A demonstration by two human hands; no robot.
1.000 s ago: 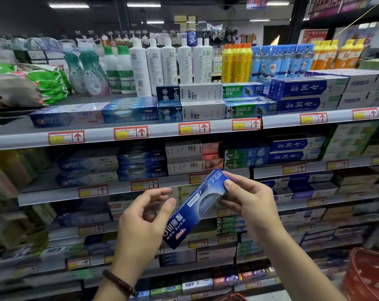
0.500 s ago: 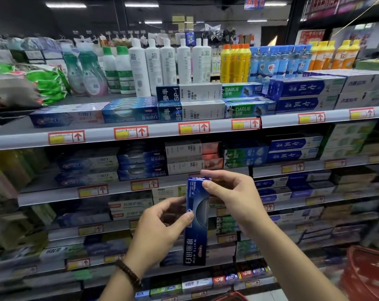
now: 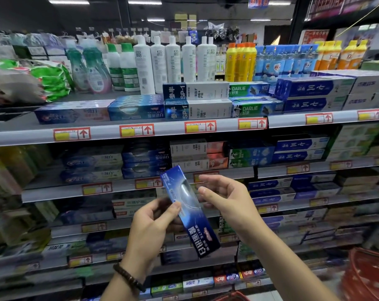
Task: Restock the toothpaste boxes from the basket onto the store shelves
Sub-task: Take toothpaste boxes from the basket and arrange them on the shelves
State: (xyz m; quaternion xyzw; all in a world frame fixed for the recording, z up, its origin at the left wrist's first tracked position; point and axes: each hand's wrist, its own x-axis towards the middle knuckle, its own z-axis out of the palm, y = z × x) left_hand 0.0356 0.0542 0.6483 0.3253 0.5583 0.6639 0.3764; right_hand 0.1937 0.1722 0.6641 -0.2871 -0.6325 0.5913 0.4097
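Observation:
A dark blue toothpaste box with "WHITE NOW" lettering is held in front of the shelves, its top end leaning to the left. My left hand pinches it near the middle, thumb on the front and fingers behind. My right hand hovers just to the right of the box's upper half with relaxed fingers, and holds nothing. Matching blue boxes lie on the top shelf and stacked on the second shelf. The red basket is at the lower right, its contents out of sight.
Several shelf tiers with red and yellow price tags hold rows of other toothpaste boxes. Tall white bottles, yellow and blue bottles and green packets stand behind on the top tier. A beaded bracelet sits on my left wrist.
The box has turned from leaning right, through upright, to leaning left. My right hand has let go of its top end, and my left hand now holds it alone.

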